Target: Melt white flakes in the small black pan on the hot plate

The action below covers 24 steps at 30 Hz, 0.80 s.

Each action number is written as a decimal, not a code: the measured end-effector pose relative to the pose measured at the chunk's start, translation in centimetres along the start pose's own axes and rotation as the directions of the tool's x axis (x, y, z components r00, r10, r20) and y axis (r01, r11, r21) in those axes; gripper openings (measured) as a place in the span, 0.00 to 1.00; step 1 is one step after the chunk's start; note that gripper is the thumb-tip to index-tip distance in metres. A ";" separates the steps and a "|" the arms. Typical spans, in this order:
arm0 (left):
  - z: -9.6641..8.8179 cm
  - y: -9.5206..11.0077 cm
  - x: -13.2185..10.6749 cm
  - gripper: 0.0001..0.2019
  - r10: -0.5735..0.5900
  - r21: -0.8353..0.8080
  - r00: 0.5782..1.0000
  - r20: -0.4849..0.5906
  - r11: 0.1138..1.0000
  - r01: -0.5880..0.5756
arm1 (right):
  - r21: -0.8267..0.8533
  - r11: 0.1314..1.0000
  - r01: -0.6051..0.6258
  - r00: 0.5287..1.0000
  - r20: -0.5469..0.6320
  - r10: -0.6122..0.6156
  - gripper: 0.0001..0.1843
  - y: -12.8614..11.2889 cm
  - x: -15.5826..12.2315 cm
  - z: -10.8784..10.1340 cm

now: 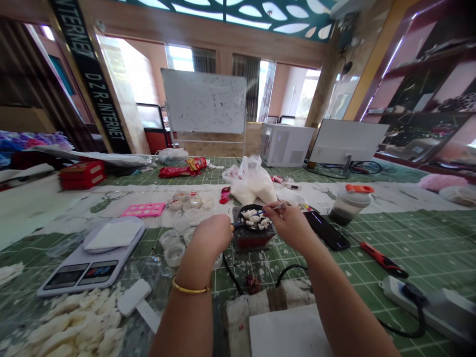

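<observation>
A small black frying pan (pixel 243 225) sits on a little dark-and-red hot plate (pixel 255 242) in the middle of the table. Several white chunks (pixel 262 223) lie inside it. My left hand (pixel 213 233), with a gold bangle at the wrist, is closed around the pan's handle (pixel 235 226). From the right, my right hand (pixel 282 218) pinches a thin stirring stick (pixel 259 213), bluish toward its tip, which reaches in over the chunks. Whether the tip touches the pan's bottom cannot be seen.
At left are a kitchen scale (pixel 89 258), a pink mold (pixel 144 209), clear cups (pixel 174 254), a white scraper (pixel 139 300) and pale crumbly lumps (pixel 74 327). At right lie a phone (pixel 327 230), a screwdriver (pixel 385 259), a lidded cup (pixel 349 204) and a power strip (pixel 409 302). Plastic bags (pixel 253 181) stand behind the pan.
</observation>
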State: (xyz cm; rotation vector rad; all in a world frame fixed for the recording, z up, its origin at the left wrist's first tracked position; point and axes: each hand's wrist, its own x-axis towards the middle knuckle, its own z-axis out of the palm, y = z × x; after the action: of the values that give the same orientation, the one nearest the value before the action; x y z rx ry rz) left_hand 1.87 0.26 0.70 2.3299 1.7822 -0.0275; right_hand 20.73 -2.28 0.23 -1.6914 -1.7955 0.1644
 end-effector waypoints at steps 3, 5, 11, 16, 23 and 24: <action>0.0 0.0 0.0 0.13 0.011 -0.004 1.000 -0.002 1.000 -0.011 | -0.046 0.999 -0.004 1.000 0.027 0.005 0.15 -0.2 0.0 0.1; -0.1 0.1 -0.1 0.13 0.007 -0.001 1.000 -0.002 1.000 -0.007 | -0.025 1.000 -0.005 0.999 -0.034 0.005 0.15 -0.1 0.0 0.1; -0.1 0.1 -0.3 0.13 0.000 0.000 1.000 -0.010 1.000 0.000 | 0.006 1.000 0.011 1.000 -0.004 -0.011 0.16 0.0 0.3 0.7; 0.1 -0.1 0.0 0.13 -0.001 0.003 1.000 -0.007 1.000 0.001 | -0.014 1.000 0.020 0.999 -0.034 -0.021 0.16 -0.3 0.1 0.6; -0.1 0.0 0.0 0.14 -0.001 0.003 1.000 0.007 1.000 0.001 | -0.041 0.999 0.002 1.000 -0.017 -0.003 0.16 -0.3 -0.2 -0.1; -0.1 0.0 0.0 0.14 0.000 0.003 1.000 0.005 1.000 0.000 | -0.044 0.999 0.002 0.999 -0.049 -0.004 0.16 -0.2 -0.2 -0.2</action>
State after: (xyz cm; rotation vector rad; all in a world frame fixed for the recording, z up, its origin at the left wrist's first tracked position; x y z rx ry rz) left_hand 1.85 0.22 0.77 2.3303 1.7810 -0.0355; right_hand 20.67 -2.58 0.45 -1.7082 -1.7773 0.0815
